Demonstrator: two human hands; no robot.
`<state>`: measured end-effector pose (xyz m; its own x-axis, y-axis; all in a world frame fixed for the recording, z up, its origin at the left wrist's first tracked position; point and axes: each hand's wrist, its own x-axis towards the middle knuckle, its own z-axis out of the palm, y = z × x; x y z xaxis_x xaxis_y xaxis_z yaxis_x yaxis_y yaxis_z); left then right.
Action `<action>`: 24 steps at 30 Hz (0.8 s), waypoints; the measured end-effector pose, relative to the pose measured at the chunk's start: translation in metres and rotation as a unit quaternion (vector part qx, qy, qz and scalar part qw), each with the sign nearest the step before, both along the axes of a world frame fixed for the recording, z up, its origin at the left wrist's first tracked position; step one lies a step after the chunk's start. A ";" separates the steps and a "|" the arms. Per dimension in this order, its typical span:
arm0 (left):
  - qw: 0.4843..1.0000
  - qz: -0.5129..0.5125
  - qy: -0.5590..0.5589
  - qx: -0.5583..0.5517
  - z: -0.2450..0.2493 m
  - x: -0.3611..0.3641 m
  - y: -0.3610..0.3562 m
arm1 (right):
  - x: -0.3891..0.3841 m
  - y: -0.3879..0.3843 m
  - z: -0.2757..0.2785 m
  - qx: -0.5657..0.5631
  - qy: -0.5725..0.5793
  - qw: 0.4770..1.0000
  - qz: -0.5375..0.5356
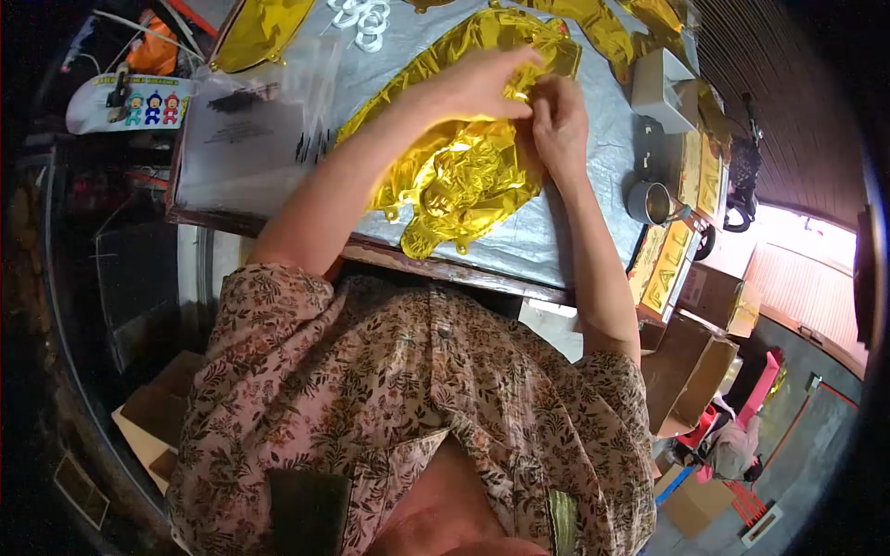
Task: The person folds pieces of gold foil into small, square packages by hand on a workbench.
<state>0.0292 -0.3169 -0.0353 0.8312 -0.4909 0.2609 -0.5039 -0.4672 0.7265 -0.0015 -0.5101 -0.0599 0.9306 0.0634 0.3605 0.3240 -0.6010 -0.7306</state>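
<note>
A crinkled gold foil balloon (464, 181) lies across the table in front of me, its lower end bunched up and shiny. Over its upper right part reaches my left hand (491, 82), fingers apart and a little blurred, with no object seen in it. Close by, at the balloon's right edge, my right hand (561, 125) is closed, thumb and fingers pinched together on the foil. The exact spot between the fingertips is too small to make out.
Clear plastic bags (250, 139) lie on the table's left. White rings (369, 23) and more gold foil (264, 28) are at the back. On the right stand a white box (662, 93), a metal cup (649, 202) and a carton (667, 269) marked "FALL". Cardboard boxes (691, 361) stand beyond.
</note>
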 end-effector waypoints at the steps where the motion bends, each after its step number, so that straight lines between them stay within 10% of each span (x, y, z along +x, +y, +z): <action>1: 0.993 0.041 -0.103 -0.028 -0.002 0.000 0.010 | 0.000 0.002 -0.001 -0.041 -0.055 0.997 0.025; 9: 0.910 0.292 -0.151 0.253 -0.006 -0.022 0.060 | -0.011 0.016 0.007 -0.237 -0.145 0.960 0.037; 17: 0.899 0.284 0.130 0.306 0.016 0.022 0.046 | -0.013 0.019 0.004 -0.300 -0.137 0.944 0.020; 24: 0.883 0.321 -0.086 0.330 0.001 0.039 0.029 | -0.012 0.018 0.004 -0.308 -0.125 0.943 0.017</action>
<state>0.0681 -0.2875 -0.0346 0.9695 -0.0244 0.2439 -0.0569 -0.9902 0.1272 -0.0137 -0.4919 -0.0562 0.8156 0.3602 0.4529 0.4656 -0.8732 -0.1441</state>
